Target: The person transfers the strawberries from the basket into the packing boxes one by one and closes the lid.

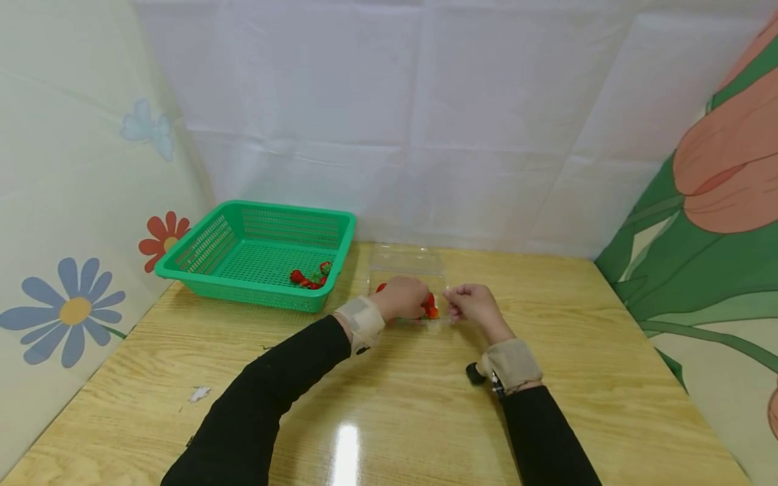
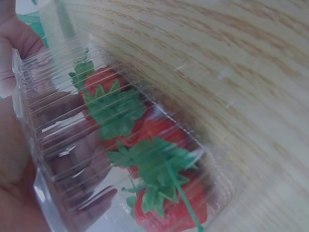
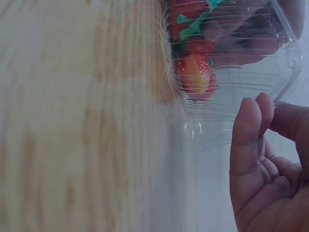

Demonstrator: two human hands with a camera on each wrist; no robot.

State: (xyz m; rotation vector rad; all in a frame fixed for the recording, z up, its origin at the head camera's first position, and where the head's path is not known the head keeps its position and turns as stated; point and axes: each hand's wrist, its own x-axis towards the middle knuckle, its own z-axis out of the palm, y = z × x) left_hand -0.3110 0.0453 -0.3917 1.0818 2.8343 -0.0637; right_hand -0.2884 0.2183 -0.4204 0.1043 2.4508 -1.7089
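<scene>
A clear plastic box [image 1: 404, 270] with a raised lid stands on the table, strawberries [image 1: 431, 307] inside it. My left hand [image 1: 406, 297] reaches into the box from the left. Through the ribbed wall in the left wrist view, its fingers [image 2: 87, 154] look fairly straight, tips right at the strawberries [image 2: 169, 208]. In the right wrist view a fingertip overlaps the green leaves [image 3: 193, 29] of one berry. My right hand [image 1: 477, 307] pinches the box's right rim between thumb and fingers, shown close in the right wrist view beside a red-yellow strawberry [image 3: 195, 75].
A green slotted basket [image 1: 255, 293] stands left of the box, with several strawberries [image 1: 313, 278] in its near right corner. A white hanging sheet [image 1: 486, 135] closes off the back of the wooden table [image 1: 413, 418]. A small torn white patch [image 1: 199, 393] marks the tabletop at left.
</scene>
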